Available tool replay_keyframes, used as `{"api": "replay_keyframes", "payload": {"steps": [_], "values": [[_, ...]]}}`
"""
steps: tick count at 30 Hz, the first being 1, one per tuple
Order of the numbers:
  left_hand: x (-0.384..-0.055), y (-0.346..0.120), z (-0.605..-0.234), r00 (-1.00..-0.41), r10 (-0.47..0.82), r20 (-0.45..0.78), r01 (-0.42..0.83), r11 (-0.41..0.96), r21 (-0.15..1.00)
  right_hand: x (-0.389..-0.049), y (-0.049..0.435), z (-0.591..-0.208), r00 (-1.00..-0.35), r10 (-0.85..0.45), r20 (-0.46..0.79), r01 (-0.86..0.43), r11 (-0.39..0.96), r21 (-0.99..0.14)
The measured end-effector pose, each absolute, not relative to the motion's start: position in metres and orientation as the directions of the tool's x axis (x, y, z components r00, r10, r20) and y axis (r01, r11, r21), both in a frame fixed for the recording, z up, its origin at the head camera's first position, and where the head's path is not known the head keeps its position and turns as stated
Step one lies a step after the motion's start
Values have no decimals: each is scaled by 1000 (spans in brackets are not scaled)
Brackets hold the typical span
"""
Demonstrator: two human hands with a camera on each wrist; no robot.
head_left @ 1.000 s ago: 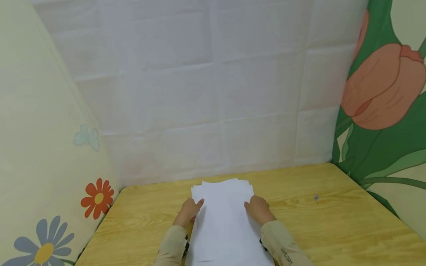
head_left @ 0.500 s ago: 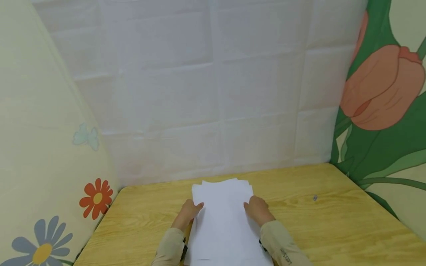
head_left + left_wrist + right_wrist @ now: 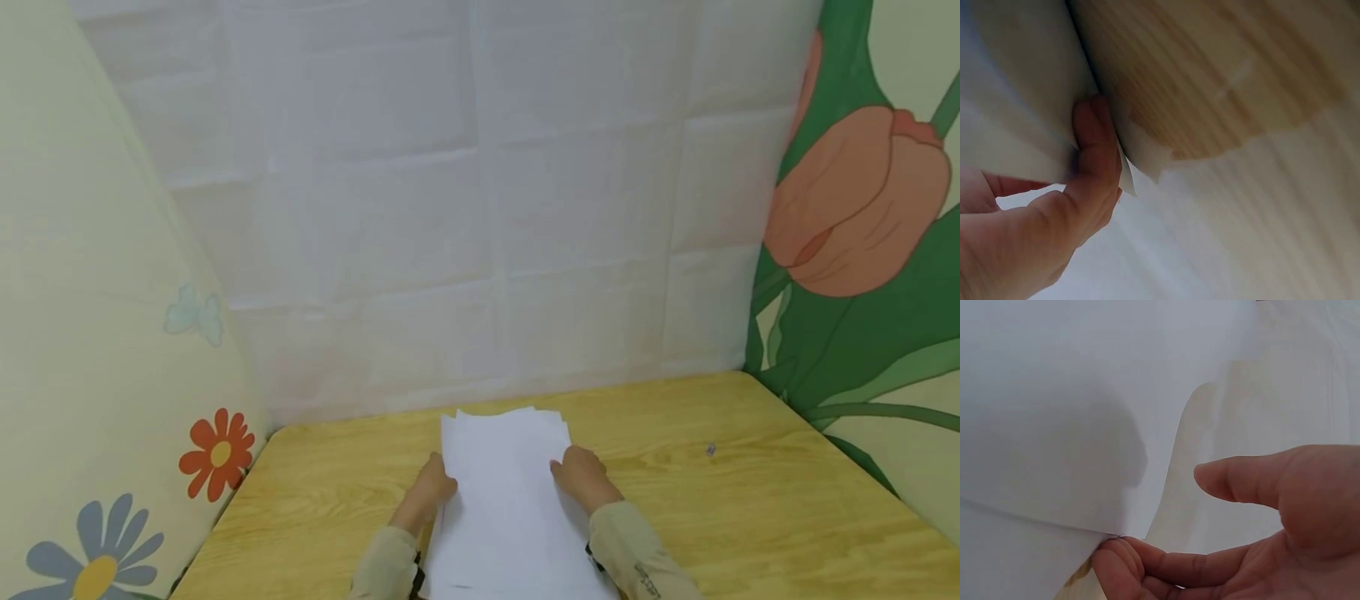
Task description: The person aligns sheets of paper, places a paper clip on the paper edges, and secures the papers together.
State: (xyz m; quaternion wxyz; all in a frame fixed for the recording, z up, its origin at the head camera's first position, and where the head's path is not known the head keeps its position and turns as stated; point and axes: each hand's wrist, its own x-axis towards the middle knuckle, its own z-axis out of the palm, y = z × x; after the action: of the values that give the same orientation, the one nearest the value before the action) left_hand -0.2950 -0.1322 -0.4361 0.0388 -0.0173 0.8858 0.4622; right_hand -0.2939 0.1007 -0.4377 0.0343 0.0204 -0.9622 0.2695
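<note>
A loose stack of white paper (image 3: 502, 500) stands out in the middle of the head view, its far corners uneven. My left hand (image 3: 431, 490) grips the stack's left edge. In the left wrist view, bent fingers (image 3: 1094, 140) press against the paper (image 3: 1016, 94), and part of that hand is hidden behind it. On the opposite edge is my right hand (image 3: 585, 477). The right wrist view has its curled fingers (image 3: 1125, 562) at the edge of the paper (image 3: 1072, 412), while the thumb (image 3: 1235, 478) stands apart from the sheets.
The yellow wood-grain table (image 3: 675, 508) extends on both sides of the paper. A tiny clear object (image 3: 711, 449) lies to the right. Behind the table hangs a creased white sheet (image 3: 375, 208), with flower-patterned walls (image 3: 855, 200) at either side.
My left hand has shifted slightly right and nearer, its thumb sliding lower along the paper's edge. The stack's far left corner has moved inward. My right hand stays nearly in place.
</note>
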Motion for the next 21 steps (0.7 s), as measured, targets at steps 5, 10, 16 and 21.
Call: {"api": "replay_keyframes", "payload": {"steps": [5, 10, 16, 21], "values": [[-292, -129, -434, -999, 21, -42, -21, 601, 799, -294, 102, -439, -997, -23, 69, -56, 843, -534], [-286, -125, -426, -999, 45, -9, 18, 568, 823, -293, 102, -438, -996, -22, 84, -64, 841, -538], [-278, -117, -415, -999, 43, -4, 18, 502, 865, -290, 102, -434, -996, -28, 80, -68, 838, -541], [-277, -115, -414, -999, 40, 27, 43, 500, 865, -290, 102, -433, -995, -38, 88, -80, 834, -545]]}}
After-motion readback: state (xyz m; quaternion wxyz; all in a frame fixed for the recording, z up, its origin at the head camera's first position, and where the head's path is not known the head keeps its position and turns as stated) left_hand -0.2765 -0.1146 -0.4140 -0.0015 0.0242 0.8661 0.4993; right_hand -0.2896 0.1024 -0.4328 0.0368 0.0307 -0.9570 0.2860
